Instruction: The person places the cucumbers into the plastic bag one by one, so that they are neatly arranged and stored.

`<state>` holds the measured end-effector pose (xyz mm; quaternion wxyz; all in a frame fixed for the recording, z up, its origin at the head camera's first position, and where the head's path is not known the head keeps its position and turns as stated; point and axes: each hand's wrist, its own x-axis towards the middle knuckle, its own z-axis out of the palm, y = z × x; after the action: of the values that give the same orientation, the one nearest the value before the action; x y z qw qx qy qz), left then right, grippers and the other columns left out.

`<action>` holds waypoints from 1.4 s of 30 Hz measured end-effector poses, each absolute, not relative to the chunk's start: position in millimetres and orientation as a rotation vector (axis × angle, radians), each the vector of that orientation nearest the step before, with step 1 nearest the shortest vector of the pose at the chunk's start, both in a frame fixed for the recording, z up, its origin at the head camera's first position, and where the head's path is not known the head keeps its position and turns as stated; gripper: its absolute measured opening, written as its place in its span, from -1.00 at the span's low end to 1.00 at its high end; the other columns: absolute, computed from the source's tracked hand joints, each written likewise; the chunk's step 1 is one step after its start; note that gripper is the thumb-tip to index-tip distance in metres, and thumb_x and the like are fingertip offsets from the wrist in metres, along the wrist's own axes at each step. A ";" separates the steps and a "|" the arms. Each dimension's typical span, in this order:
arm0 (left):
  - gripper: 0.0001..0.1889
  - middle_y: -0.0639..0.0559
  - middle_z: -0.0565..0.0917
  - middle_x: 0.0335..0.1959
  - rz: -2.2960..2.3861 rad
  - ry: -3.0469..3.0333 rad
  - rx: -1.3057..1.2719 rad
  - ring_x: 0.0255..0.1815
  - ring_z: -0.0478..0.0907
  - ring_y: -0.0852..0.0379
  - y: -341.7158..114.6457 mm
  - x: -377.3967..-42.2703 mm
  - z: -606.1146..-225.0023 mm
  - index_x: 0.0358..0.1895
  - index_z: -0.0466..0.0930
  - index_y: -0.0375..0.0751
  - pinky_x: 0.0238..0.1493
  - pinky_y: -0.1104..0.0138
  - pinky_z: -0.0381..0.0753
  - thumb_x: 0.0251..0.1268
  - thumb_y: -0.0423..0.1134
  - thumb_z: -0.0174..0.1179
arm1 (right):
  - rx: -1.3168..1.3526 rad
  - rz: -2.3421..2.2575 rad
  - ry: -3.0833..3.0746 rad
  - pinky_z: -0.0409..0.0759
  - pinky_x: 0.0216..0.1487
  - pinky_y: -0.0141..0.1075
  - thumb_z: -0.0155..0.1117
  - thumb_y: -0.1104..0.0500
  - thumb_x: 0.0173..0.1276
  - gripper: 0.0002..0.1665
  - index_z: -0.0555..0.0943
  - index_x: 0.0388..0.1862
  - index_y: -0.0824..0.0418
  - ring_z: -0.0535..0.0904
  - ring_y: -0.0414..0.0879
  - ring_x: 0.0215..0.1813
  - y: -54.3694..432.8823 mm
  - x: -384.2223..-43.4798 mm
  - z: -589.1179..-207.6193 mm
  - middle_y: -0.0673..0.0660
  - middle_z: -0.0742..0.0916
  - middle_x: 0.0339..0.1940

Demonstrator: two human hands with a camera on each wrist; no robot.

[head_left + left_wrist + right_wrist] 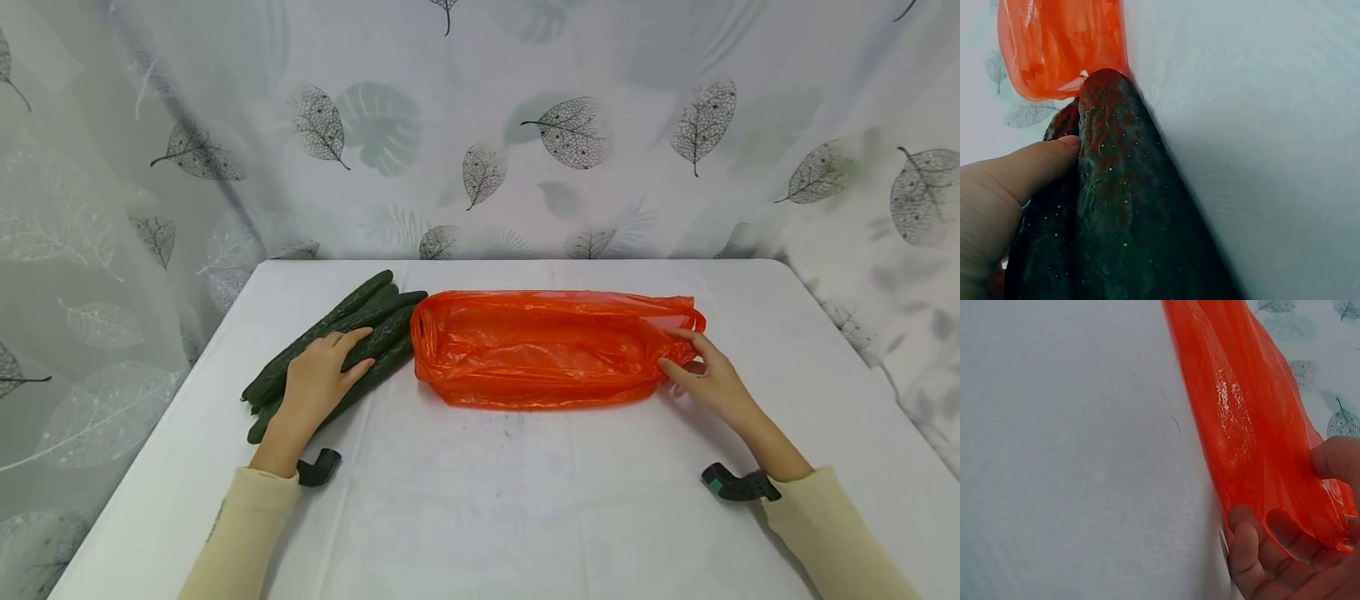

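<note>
A bunch of several dark green cucumbers (382, 333) lies slanting on the left of the table. Over it, my left hand (318, 375) grips a cucumber, fingers on its far side and thumb on its near side. The left wrist view shows the thumb pressed against a bumpy cucumber (1122, 187). An orange-red plastic bag (540, 350) lies flat and wide beside the cucumbers' far tips. At its right end my right hand (708, 379) holds the gathered plastic. In the right wrist view, curled fingers and thumb lie on either side of the bag (1241, 412).
A white cloth covers the table (525, 500). Behind and at the sides hangs a pale leaf-patterned curtain (480, 125). Black wrist mounts (738, 485) sit at both cuffs.
</note>
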<state>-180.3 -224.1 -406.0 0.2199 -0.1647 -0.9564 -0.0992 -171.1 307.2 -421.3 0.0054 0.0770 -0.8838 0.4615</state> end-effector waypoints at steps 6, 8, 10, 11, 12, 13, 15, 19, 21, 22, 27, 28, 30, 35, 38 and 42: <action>-0.49 -0.22 0.68 -0.12 -0.329 -2.623 -0.459 -0.40 0.61 -0.18 -224.5 -179.3 -404.4 0.19 0.58 -0.11 -0.64 0.11 0.51 0.13 -0.15 0.43 | 0.259 1.478 -2.760 0.60 -0.42 -0.38 0.15 0.22 0.48 -0.34 0.16 0.44 0.38 0.62 -0.10 -0.50 308.3 -171.1 -422.9 0.37 0.53 -0.05; -0.49 -0.21 0.68 -0.11 -0.358 -2.615 -0.458 -0.44 0.61 -0.16 -224.3 -178.9 -403.4 0.19 0.58 -0.10 -0.68 0.14 0.48 0.13 -0.16 0.43 | 0.264 1.479 -2.758 0.60 -0.42 -0.38 0.15 0.22 0.48 -0.34 0.17 0.44 0.38 0.62 -0.09 -0.50 308.0 -170.5 -421.8 0.36 0.53 -0.07; -0.49 -0.21 0.68 -0.10 -0.386 -2.608 -0.452 -0.47 0.60 -0.16 -224.3 -178.3 -402.2 0.19 0.58 -0.09 -0.70 0.15 0.45 0.14 -0.16 0.42 | 0.271 1.476 -2.756 0.59 -0.44 -0.38 0.15 0.22 0.48 -0.35 0.17 0.43 0.39 0.62 -0.09 -0.50 307.4 -170.1 -420.9 0.35 0.53 -0.09; -0.49 -0.21 0.68 -0.09 -0.398 -2.606 -0.447 -0.48 0.59 -0.15 -224.6 -178.1 -402.0 0.20 0.57 -0.09 -0.70 0.15 0.44 0.14 -0.16 0.42 | 0.276 1.477 -2.755 0.59 -0.45 -0.38 0.15 0.23 0.48 -0.35 0.17 0.43 0.39 0.62 -0.09 -0.51 307.1 -170.0 -420.6 0.35 0.54 -0.10; -0.49 -0.22 0.68 -0.09 -0.410 -2.607 -0.442 -0.48 0.59 -0.15 -224.6 -177.7 -401.6 0.20 0.57 -0.09 -0.71 0.15 0.43 0.14 -0.15 0.42 | 0.280 1.477 -2.754 0.59 -0.45 -0.37 0.15 0.23 0.47 -0.35 0.17 0.42 0.40 0.62 -0.09 -0.51 306.8 -170.0 -420.3 0.35 0.53 -0.11; -0.49 -0.22 0.67 -0.09 -0.415 -2.607 -0.439 -0.49 0.59 -0.15 -224.6 -177.9 -400.7 0.21 0.56 -0.08 -0.71 0.15 0.43 0.15 -0.15 0.41 | 0.284 1.477 -2.752 0.59 -0.45 -0.37 0.15 0.23 0.47 -0.35 0.18 0.42 0.40 0.62 -0.09 -0.51 306.8 -170.1 -419.8 0.35 0.53 -0.10; -0.48 -0.22 0.67 -0.09 -0.419 -2.613 -0.433 -0.48 0.59 -0.15 -224.4 -177.7 -399.3 0.21 0.56 -0.08 -0.72 0.16 0.43 0.15 -0.14 0.40 | 0.288 1.474 -2.753 0.58 -0.46 -0.37 0.14 0.23 0.48 -0.35 0.18 0.42 0.41 0.61 -0.09 -0.50 306.8 -170.3 -418.9 0.35 0.54 -0.11; -0.48 -0.20 0.66 -0.07 -0.409 -2.630 -0.430 -0.43 0.60 -0.15 -224.7 -178.0 -398.6 0.22 0.55 -0.08 -0.73 0.18 0.41 0.17 -0.12 0.39 | 0.290 1.466 -2.766 0.60 -0.42 -0.39 0.13 0.22 0.49 -0.35 0.17 0.43 0.42 0.61 -0.11 -0.47 307.5 -170.7 -418.3 0.37 0.54 -0.08; -0.48 -0.20 0.66 -0.07 -0.405 -2.628 -0.435 -0.41 0.61 -0.15 -225.2 -178.6 -399.0 0.23 0.55 -0.08 -0.73 0.19 0.41 0.18 -0.12 0.39 | 0.291 1.465 -2.769 0.61 -0.40 -0.40 0.13 0.22 0.49 -0.35 0.17 0.43 0.42 0.62 -0.11 -0.47 308.1 -170.8 -418.2 0.38 0.53 -0.07; -0.49 -0.20 0.66 -0.07 -0.406 -2.623 -0.439 -0.41 0.61 -0.14 -225.6 -178.7 -399.4 0.22 0.55 -0.08 -0.73 0.20 0.40 0.18 -0.13 0.39 | 0.293 1.469 -2.768 0.62 -0.40 -0.40 0.13 0.22 0.49 -0.35 0.17 0.42 0.43 0.62 -0.11 -0.46 308.5 -171.0 -418.4 0.38 0.53 -0.07; -0.48 -0.18 0.66 -0.09 -0.425 -2.573 -0.465 -0.41 0.61 -0.12 -227.2 -178.6 -399.5 0.22 0.56 -0.09 -0.73 0.21 0.42 0.15 -0.17 0.41 | 0.284 1.508 -2.759 0.64 -0.37 -0.40 0.13 0.23 0.49 -0.36 0.16 0.42 0.44 0.64 -0.13 -0.43 310.3 -171.5 -419.8 0.38 0.53 -0.08; -0.48 -0.18 0.66 -0.09 -0.428 -2.563 -0.469 -0.41 0.61 -0.13 -227.6 -178.2 -399.1 0.21 0.56 -0.09 -0.72 0.21 0.43 0.15 -0.17 0.41 | 0.281 1.513 -2.760 0.65 -0.36 -0.40 0.12 0.23 0.49 -0.35 0.16 0.42 0.44 0.64 -0.14 -0.42 310.6 -171.4 -420.4 0.38 0.53 -0.07; -0.48 -0.18 0.66 -0.10 -0.432 -2.543 -0.478 -0.38 0.62 -0.14 -227.6 -177.9 -397.2 0.21 0.57 -0.09 -0.71 0.18 0.46 0.14 -0.18 0.42 | 0.276 1.515 -2.761 0.65 -0.34 -0.41 0.12 0.23 0.49 -0.35 0.16 0.43 0.44 0.65 -0.17 -0.39 311.0 -171.3 -420.4 0.39 0.53 -0.04; -0.48 -0.19 0.66 -0.11 -0.445 -2.509 -0.497 -0.38 0.63 -0.16 -227.1 -178.1 -391.5 0.20 0.58 -0.11 -0.67 0.12 0.50 0.12 -0.20 0.43 | 0.275 1.515 -2.764 0.65 -0.32 -0.42 0.11 0.22 0.50 -0.35 0.15 0.43 0.45 0.64 -0.18 -0.38 311.0 -171.4 -419.4 0.39 0.51 0.00; -0.47 -0.21 0.65 -0.11 -0.459 -2.504 -0.504 -0.38 0.62 -0.17 -227.2 -178.2 -388.6 0.21 0.57 -0.12 -0.64 0.09 0.53 0.11 -0.22 0.44 | 0.279 1.519 -2.771 0.65 -0.32 -0.43 0.11 0.21 0.50 -0.34 0.15 0.43 0.46 0.64 -0.19 -0.38 310.7 -171.2 -419.7 0.40 0.51 0.00; -0.46 -0.23 0.64 -0.13 -0.490 -2.498 -0.512 -0.31 0.63 -0.18 -225.4 -179.6 -382.8 0.22 0.57 -0.12 -0.55 0.03 0.58 0.11 -0.24 0.43 | 0.278 1.521 -2.777 0.65 -0.32 -0.43 0.11 0.21 0.50 -0.35 0.15 0.42 0.46 0.64 -0.19 -0.38 310.5 -170.4 -420.1 0.39 0.51 -0.01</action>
<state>-179.6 -225.4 -382.8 0.2694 -0.1898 -0.9265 -0.1816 -170.4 310.5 -420.1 -0.0183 0.0875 -0.8735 0.4785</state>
